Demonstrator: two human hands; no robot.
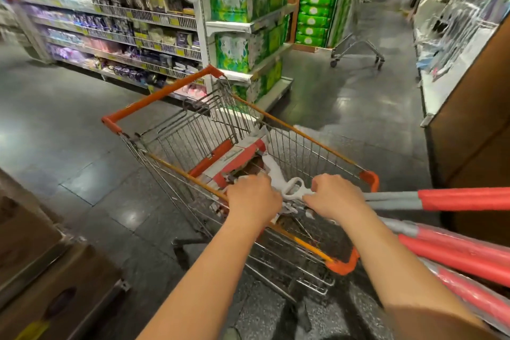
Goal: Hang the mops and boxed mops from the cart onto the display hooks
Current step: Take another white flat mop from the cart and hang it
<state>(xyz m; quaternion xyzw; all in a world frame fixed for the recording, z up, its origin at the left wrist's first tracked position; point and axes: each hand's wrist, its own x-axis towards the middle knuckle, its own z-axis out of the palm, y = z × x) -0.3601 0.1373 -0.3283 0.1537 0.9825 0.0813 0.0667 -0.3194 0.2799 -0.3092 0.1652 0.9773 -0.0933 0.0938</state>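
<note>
A wire shopping cart (309,146) with orange trim stands in the aisle in front of me. Inside it lies a red-and-white boxed mop (234,157) and white mop parts with a loop handle (292,188). My left hand (252,199) reaches into the cart over its near rim, fingers curled down onto the box end. My right hand (335,196) grips the white mop part beside a grey-and-red mop handle (441,199) that sticks out to the right. More red mop handles (455,257) lie below it at the right edge.
Stocked shelves (124,22) run along the left, with green packs (242,8) on the end cap. A second empty cart (356,47) stands further down the aisle. A brown display unit (469,119) stands at right. Cardboard boxes (41,270) sit at lower left.
</note>
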